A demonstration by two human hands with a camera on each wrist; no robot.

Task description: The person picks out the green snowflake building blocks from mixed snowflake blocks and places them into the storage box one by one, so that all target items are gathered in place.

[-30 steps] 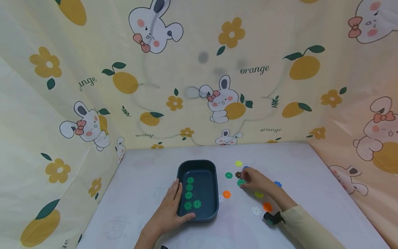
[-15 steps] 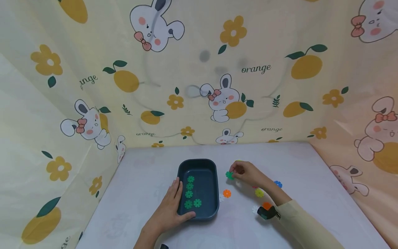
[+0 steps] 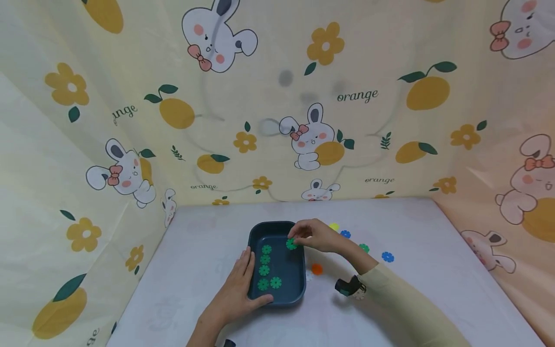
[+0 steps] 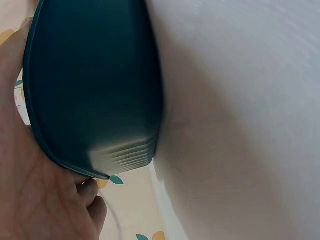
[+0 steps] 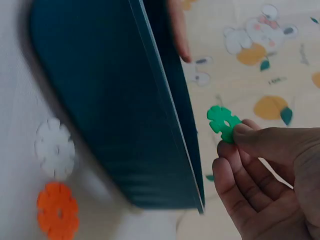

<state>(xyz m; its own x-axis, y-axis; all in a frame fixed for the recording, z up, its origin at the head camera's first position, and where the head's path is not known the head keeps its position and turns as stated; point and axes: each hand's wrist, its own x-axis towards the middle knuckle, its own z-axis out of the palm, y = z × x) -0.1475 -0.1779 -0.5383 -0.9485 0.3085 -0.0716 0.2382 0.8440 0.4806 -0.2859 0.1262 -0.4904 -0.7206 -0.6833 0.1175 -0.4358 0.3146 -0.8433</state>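
Item in hand: a green plastic disc with a notched, flower-like edge [image 3: 291, 244], at the far right part of a dark blue-green rectangular tray with rounded corners [image 3: 284, 268]. The right hand [image 3: 315, 236] holds it in a narrow grip, pinched near its edge between thumb and fingers; most of the disc is exposed and points toward the tray interior.

Governing relation: the right long rim. In the head view the disc appears just inside that rim; in the right wrist view it is above the rim and apart from it. Exact clearance above the tray floor cannot be told. The disc is round, with no long axis to align; its face is tilted. The tray's long axis runs away from the person.

The right hand is the nearer to the disc. The left hand [image 3: 243, 284] lies against the tray's left long side, fingers extended, thumb over the near rim; its grip is spread wide across that corner.

Five green notched discs [image 3: 264, 259] lie on the tray floor, left of the held disc: four in a column, the fifth beside the nearest.

Right of the tray, on the white surface [image 3: 412, 303], an orange notched disc [image 3: 317, 269] lies near the wall.
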